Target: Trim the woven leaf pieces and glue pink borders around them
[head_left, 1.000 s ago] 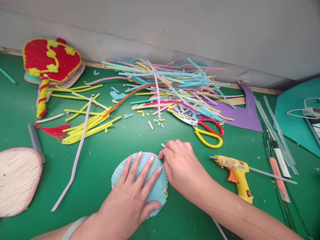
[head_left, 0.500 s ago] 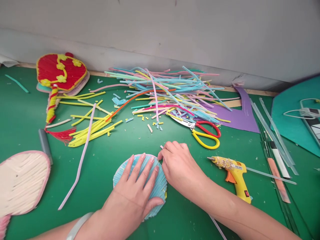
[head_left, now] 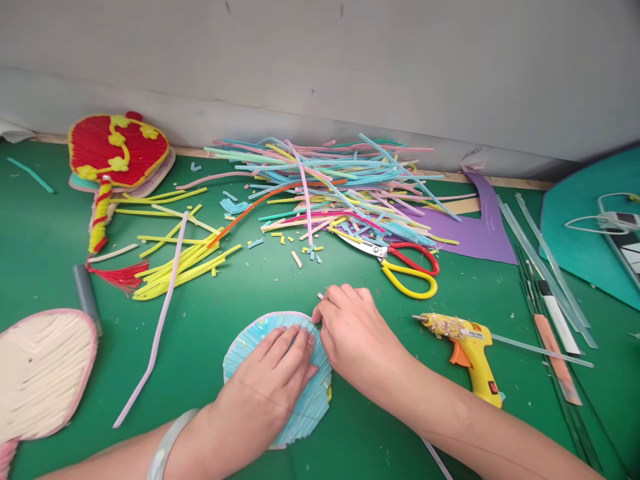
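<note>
A round panel (head_left: 250, 347) covered in light-blue pipe cleaners, edged along the top with a pale lilac one, lies in front of me. My left hand (head_left: 265, 387) rests across it, fingers stretched and close together, the tips near its upper right edge. At that edge my right hand (head_left: 347, 327) pinches a lilac pipe cleaner (head_left: 437, 459). A short end of it pokes out beyond the fingers, and a longer part shows below the forearm; the stretch between is hidden. Some yellow shows at the panel's right edge.
Scissors (head_left: 410, 267) and a yellow glue gun (head_left: 470, 343) lie to the right. Behind is a heap of coloured pipe cleaners (head_left: 330, 180). A red fan (head_left: 117, 150), a cream fan (head_left: 43, 373) and a loose lilac pipe cleaner (head_left: 160, 327) lie left. Glue sticks (head_left: 547, 267) lie far right.
My left hand's spread fingers have drawn together and shifted toward the panel's upper right edge, uncovering more blue. The right hand stays pinched at the edge. The view has shifted slightly.
</note>
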The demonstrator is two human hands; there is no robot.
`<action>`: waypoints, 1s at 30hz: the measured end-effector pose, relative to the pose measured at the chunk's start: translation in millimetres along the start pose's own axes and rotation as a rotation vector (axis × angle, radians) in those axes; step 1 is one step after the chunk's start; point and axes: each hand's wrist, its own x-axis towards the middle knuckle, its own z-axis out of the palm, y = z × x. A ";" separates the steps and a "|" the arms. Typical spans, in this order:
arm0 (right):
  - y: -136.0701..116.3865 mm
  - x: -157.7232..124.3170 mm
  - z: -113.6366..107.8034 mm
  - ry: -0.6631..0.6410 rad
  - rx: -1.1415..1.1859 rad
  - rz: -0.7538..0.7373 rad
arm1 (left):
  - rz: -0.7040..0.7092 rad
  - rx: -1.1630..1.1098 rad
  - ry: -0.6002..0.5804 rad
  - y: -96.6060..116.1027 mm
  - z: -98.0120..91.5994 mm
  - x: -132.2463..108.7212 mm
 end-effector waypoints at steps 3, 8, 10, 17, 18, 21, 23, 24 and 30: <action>-1.1 -0.2 -0.7 -0.003 0.005 0.007 | 0.007 -0.045 0.032 -5.2 0.9 0.5; 0.8 -0.6 0.1 0.028 0.015 0.006 | 0.000 -0.107 0.059 -14.4 2.0 5.5; 1.5 -0.7 1.0 0.040 0.018 0.001 | 0.000 -0.117 0.060 -16.0 2.9 6.7; 1.3 -1.6 1.4 0.031 0.014 0.004 | -0.023 -0.099 0.039 -14.6 1.6 7.3; 1.2 -1.7 1.2 0.029 0.012 0.005 | -0.035 -0.095 0.039 -14.1 1.5 7.1; 0.9 -1.6 0.9 0.029 0.010 0.006 | -0.055 -0.085 0.052 -12.4 2.9 6.5; 0.8 -1.4 0.9 0.032 0.011 0.005 | -0.095 -0.079 0.080 -11.8 5.3 6.5; 0.8 -1.4 0.9 0.034 0.012 0.004 | -0.131 -0.082 0.097 -11.8 6.5 6.8; 1.4 -1.8 1.1 0.040 0.020 0.003 | -0.256 -0.191 0.102 -13.6 9.0 11.9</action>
